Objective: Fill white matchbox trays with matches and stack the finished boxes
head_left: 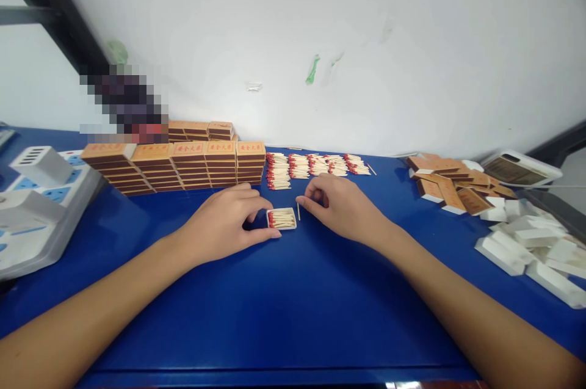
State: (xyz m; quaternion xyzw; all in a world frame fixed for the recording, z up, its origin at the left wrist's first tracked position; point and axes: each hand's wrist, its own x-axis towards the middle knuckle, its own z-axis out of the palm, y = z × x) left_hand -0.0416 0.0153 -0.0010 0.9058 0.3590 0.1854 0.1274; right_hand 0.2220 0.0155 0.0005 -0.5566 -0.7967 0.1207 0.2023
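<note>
My left hand (233, 221) grips the left end of a small white matchbox tray (288, 228) between thumb and fingers. Red-tipped matches lie side by side inside it, heads toward the left. Just right of the tray, my right hand (336, 203) pinches a single match (299, 212) by its upper end, and the stick points down toward the blue table (293, 309). Behind both hands, loose matches (315, 165) lie in several small heaps, mostly with red heads to the left.
Stacked orange matchboxes (192, 163) form a wall at the back left. A power strip (41, 212) with plugs sits at far left. To the right lie a pile of matchbox sleeves (451, 184), several white trays (531, 242) and a phone-like white object (522, 168). A white wall stands behind.
</note>
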